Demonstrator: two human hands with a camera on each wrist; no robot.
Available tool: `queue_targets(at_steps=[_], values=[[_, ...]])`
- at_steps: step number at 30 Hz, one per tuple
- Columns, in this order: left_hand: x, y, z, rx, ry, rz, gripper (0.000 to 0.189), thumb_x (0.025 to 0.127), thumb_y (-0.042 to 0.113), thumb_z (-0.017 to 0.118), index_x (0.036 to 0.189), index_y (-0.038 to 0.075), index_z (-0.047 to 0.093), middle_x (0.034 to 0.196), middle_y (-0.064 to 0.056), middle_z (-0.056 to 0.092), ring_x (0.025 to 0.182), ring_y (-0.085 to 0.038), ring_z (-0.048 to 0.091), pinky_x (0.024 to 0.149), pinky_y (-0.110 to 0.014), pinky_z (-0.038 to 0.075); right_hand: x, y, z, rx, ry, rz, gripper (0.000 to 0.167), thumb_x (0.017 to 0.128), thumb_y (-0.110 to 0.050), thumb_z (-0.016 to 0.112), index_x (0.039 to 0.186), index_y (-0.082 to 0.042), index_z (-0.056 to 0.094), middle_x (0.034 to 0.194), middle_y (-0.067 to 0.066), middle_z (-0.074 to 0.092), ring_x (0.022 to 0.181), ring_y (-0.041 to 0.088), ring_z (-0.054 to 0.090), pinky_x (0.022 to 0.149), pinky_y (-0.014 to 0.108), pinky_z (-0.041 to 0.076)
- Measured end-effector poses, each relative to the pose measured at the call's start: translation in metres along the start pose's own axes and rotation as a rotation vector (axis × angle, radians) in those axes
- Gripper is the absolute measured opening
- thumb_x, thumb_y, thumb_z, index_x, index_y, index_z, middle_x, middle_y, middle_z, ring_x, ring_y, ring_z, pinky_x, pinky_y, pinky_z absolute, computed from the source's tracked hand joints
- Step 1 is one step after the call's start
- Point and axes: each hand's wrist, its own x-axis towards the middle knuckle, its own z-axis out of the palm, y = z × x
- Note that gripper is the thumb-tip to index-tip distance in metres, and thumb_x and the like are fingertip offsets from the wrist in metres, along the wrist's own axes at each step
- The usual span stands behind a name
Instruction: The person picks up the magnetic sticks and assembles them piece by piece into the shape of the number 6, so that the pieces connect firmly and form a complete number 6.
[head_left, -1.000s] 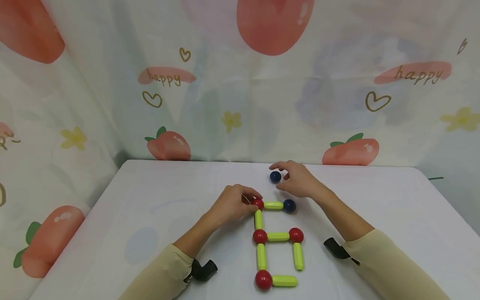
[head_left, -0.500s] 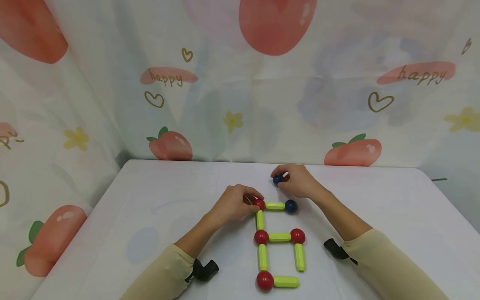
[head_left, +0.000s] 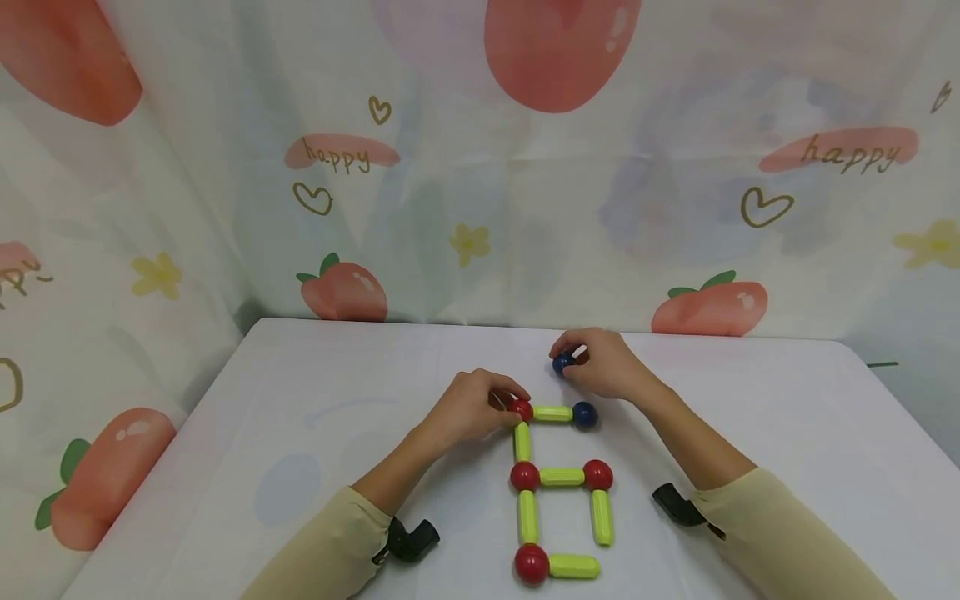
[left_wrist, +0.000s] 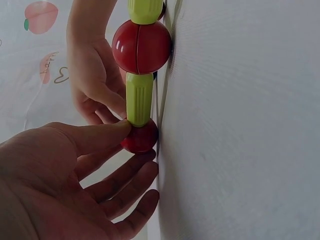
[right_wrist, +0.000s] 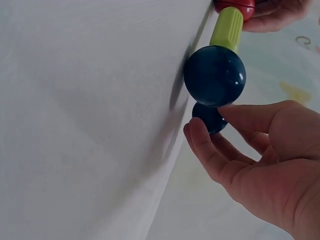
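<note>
Thumb and fingers of my left hand (head_left: 474, 406) pinch the red ball (left_wrist: 140, 137) at the figure's far left corner. Beyond the figure, my right hand (head_left: 604, 365) holds a loose blue ball (head_left: 562, 364) between thumb and fingers. From the red ball a yellow-green stick (head_left: 552, 414) runs right to another blue ball (head_left: 585, 415). A second yellow-green stick (left_wrist: 139, 99) runs toward the front to a middle red ball (head_left: 525, 477). In the right wrist view, the loose ball is partly covered by the attached blue ball (right_wrist: 215, 76).
Nearer me, a stick (head_left: 562, 477) leads to a right-hand red ball (head_left: 597, 475), with another stick (head_left: 602, 518) below it. The front red ball (head_left: 532, 566) has a stick (head_left: 573, 567) pointing right. A printed curtain (head_left: 510, 275) hangs behind the white table (head_left: 337, 350).
My right hand has closed its fingers around the loose blue ball and drawn it slightly right and toward me. My left hand stays on the red ball.
</note>
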Motion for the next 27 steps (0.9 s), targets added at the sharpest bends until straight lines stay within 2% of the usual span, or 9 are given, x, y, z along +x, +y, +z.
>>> queue_targets(at_steps=[7,27], values=[[0.000,0.000,0.001,-0.003,-0.003,-0.016,0.024,0.089,0.019,0.083,0.113,0.021,0.080,0.097,0.003,0.073,0.088,-0.014,0.062,0.075,-0.026,0.055,-0.012,-0.002,-0.006,0.022,0.023,-0.019,0.023,0.094,-0.006,0.069,0.117,-0.007,0.072,0.119,0.017,0.071,0.108,0.035,0.067,0.095,0.051,0.058],[0.001,0.002,0.000,0.000,-0.008,-0.037,0.025,0.089,0.020,0.084,0.114,0.022,0.080,0.099,0.003,0.074,0.089,-0.014,0.062,0.075,-0.026,0.055,-0.050,-0.016,-0.012,0.068,0.041,-0.054,0.023,0.094,-0.004,0.071,0.116,-0.007,0.070,0.114,0.011,0.072,0.103,0.030,0.069,0.086,0.043,0.062]])
